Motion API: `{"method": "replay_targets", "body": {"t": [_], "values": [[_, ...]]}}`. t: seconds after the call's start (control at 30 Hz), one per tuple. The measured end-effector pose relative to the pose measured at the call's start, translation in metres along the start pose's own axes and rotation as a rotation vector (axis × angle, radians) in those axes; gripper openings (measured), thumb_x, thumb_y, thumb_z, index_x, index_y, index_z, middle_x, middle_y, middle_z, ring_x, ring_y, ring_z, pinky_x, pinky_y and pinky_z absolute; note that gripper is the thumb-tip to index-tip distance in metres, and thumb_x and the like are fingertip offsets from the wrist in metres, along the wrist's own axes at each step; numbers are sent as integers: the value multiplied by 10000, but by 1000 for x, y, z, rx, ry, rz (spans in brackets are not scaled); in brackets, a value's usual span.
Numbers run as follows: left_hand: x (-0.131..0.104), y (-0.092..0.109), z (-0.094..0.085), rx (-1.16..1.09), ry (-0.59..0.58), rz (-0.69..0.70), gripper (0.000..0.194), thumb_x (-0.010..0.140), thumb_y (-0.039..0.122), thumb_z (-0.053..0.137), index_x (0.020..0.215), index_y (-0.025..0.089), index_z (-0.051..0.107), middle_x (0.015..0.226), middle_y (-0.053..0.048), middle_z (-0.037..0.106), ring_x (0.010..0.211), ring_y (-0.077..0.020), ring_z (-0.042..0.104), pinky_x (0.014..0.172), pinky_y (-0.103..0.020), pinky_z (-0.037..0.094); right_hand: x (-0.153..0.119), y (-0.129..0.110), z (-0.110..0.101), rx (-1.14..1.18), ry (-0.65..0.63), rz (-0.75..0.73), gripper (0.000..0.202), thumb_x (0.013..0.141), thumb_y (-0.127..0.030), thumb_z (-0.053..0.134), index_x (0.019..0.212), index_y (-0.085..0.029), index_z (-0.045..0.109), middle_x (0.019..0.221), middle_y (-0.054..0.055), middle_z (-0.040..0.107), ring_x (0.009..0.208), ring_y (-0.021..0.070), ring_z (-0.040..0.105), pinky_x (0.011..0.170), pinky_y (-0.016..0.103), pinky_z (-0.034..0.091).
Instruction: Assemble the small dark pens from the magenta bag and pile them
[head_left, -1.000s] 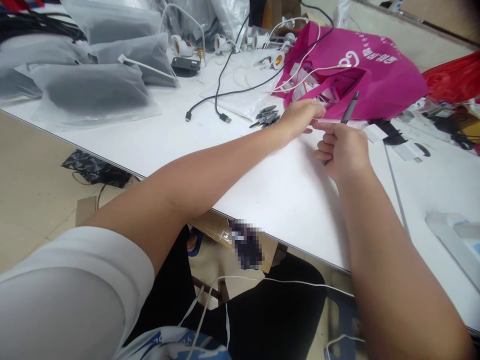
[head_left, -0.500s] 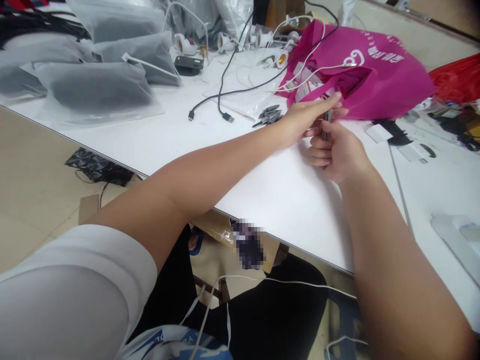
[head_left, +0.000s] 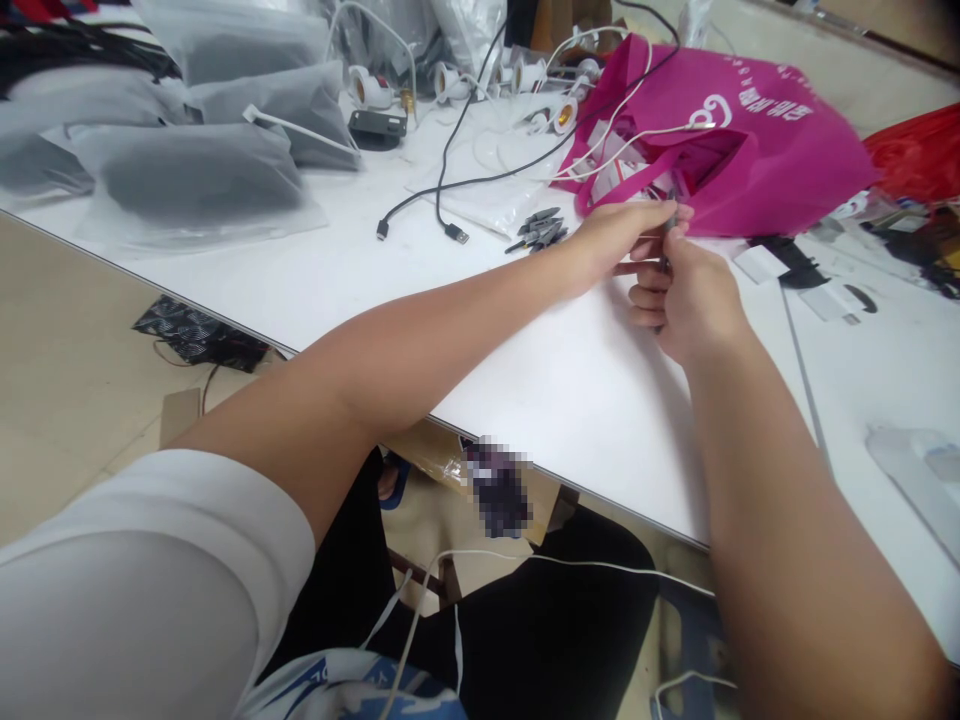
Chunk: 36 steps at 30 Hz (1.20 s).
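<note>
Both hands meet over the white table (head_left: 525, 360), in front of the pink bag. My right hand (head_left: 697, 295) is closed around a slim dark-grey, pen-like stick (head_left: 664, 262), held roughly upright. At its upper end, the fingers of my left hand (head_left: 626, 235) pinch the same stick. Fingers cover most of it, so its exact kind is unclear. Just left of my left wrist lies a small pile of grey pointed pieces (head_left: 541, 230).
A pink bag (head_left: 787, 140) with white boxes inside lies behind my hands. Black cables (head_left: 450, 187) and white lamp sockets (head_left: 371, 90) are at the back. Frosted pouches (head_left: 199, 185) fill the left; white adapters (head_left: 761, 264) lie to the right.
Both hands have shifted slightly to the right with the grey stick between them. My left fingers have closed in nearer its upper end. The pile and cables have stayed put.
</note>
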<state>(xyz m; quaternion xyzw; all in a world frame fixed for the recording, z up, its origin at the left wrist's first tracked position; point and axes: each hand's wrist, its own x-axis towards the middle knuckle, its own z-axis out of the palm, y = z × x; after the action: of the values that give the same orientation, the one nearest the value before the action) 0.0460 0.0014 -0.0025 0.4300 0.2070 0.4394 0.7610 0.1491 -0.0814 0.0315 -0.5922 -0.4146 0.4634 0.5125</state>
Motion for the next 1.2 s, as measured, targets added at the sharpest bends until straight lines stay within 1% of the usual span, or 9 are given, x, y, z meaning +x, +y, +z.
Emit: {"method": "replay_targets", "body": {"t": [0.1,0.2,0.37,0.53,0.67,0.83,1.0,1.13,1.2], "values": [[-2,-2,0,79,11,77,301,999,473,818,766,389,646,726,-89,648,1189,-364,684,1136,-582,540,-3,0,1,1,-5,-28,530,1008,-636,873,818,-301,509,597,-71,262,477,113,112,454,335,47],[-4,-2,0,107,24,92,447,1026,484,841,692,376,566,826,-113,726,1223,-353,671,1172,-594,541,-3,2,3,-18,-45,-74,489,1027,-572,874,836,-299,518,614,-68,246,496,115,114,461,323,45],[-8,7,5,7,16,-32,330,1142,463,719,879,277,788,1116,-65,855,1181,-255,722,1066,-437,610,5,6,-1,-1,-35,-60,551,1046,-573,879,821,-290,464,631,-67,237,496,109,123,448,313,60],[-16,12,9,26,25,60,417,1138,292,751,726,279,683,736,-19,669,758,-146,575,921,-344,608,3,6,0,6,-55,-89,555,1110,-589,804,802,-289,453,643,-69,188,522,118,91,464,314,45],[-13,12,8,55,65,44,576,1159,378,801,650,289,546,683,12,530,722,-126,491,854,-344,562,-7,3,9,-21,-28,-115,435,1197,-396,677,810,-272,521,665,-65,203,546,113,72,497,324,40],[-12,14,8,74,29,11,520,1184,373,740,731,279,502,683,21,498,685,-132,434,783,-358,526,-11,0,11,-40,-13,-80,465,1178,-468,710,816,-283,484,659,-63,224,559,129,70,479,325,99],[-10,21,1,148,115,103,470,1169,424,766,768,292,562,791,-7,685,886,-152,611,879,-367,579,-13,1,12,-118,10,-73,372,1208,-359,638,860,-279,536,681,-64,250,570,124,85,533,334,78],[3,43,-20,64,272,95,304,1243,451,652,1000,275,697,1263,11,873,1175,-119,732,911,-267,600,-16,1,16,-226,23,-19,295,1214,-315,587,925,-277,631,659,-58,295,547,129,130,567,344,77],[9,53,-30,-62,338,85,315,1275,462,542,1150,236,723,1442,-13,847,1344,-135,744,935,-259,609,-17,0,17,-235,19,-8,297,1210,-306,572,921,-275,635,656,-54,304,547,130,134,580,349,75]]}}
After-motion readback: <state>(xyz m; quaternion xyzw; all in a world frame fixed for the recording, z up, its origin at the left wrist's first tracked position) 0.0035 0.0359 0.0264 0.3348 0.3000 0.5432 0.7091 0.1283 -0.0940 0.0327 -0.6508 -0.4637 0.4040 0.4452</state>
